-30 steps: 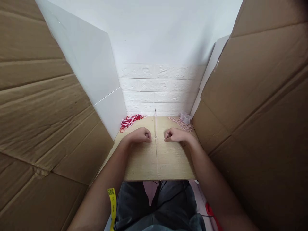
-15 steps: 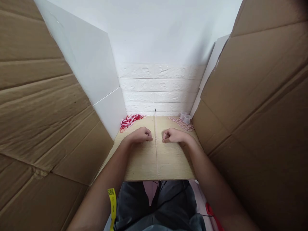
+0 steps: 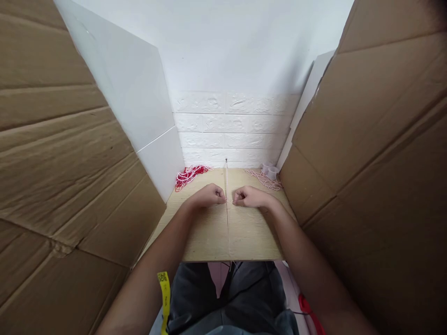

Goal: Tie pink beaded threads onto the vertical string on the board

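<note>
A pale cord (image 3: 228, 228) runs from a small hook (image 3: 226, 160) at the wall down the middle of the wooden board (image 3: 206, 237) and over its front edge. Left of the cord, my left hand (image 3: 212, 195) pinches a thin thread, its fingertips almost at the cord. My right hand (image 3: 246, 197) is closed in a pinch just right of the cord, holding a thin thread too. The thread crosses the cord between my fingertips; its exact path is too fine to make out.
Red and white cords (image 3: 191, 177) lie in a tangle at the board's back left. Pale pink cords (image 3: 267, 180) and small clear cups (image 3: 271, 172) sit at the back right. Cardboard walls (image 3: 70, 186) stand on both sides.
My left hand has moved right, up to the cord, and my right hand slightly left. The gap between my fingertips is narrower.
</note>
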`<state>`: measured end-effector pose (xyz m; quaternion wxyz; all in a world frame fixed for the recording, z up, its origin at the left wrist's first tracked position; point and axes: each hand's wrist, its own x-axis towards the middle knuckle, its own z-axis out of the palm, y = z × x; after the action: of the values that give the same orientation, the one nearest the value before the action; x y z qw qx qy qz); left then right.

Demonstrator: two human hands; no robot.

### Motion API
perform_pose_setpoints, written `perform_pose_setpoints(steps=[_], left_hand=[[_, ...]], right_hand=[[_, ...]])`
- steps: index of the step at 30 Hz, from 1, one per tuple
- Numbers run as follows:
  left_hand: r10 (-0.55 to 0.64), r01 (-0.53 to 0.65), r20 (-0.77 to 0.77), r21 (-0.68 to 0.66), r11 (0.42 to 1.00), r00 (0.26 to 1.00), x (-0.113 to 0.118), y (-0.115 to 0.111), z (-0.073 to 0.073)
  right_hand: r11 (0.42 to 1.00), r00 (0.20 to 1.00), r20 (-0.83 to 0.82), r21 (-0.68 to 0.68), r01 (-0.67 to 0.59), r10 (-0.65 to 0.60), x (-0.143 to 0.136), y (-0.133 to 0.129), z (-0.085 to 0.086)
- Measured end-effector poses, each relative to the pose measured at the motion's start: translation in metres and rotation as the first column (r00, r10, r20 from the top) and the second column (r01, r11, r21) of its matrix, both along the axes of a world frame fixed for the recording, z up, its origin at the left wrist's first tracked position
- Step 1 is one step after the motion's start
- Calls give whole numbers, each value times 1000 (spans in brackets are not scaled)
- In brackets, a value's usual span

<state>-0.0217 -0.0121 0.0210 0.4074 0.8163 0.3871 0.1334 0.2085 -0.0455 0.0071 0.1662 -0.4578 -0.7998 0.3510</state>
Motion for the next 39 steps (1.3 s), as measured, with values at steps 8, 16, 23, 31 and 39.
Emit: perform_pose_setpoints(steps=[8,16,23,31,39], left_hand=[[-41,40,-55,-16,999,998,0,-1,4],[-68,68,-81,-7,998,994,-1,-4,8],[-78,75,-69,-35,997,995,-3,-4,10],[-57,49,-106,-74,996,993,-8,-5,15],[-56,57,7,-25,998,998,-2,-2,9]], right_hand=[[1000,1000,7,-26,1,-1,0,0,-1],[999,999,-10,-12,-33,33,0,1,-2],[999,997,-67,-1,-37,37,0,-2,4],[1000,1000,-11,-18,-17,17,6,-1,3],[1000,999,-42,5,22,-21,-4,3,-8]])
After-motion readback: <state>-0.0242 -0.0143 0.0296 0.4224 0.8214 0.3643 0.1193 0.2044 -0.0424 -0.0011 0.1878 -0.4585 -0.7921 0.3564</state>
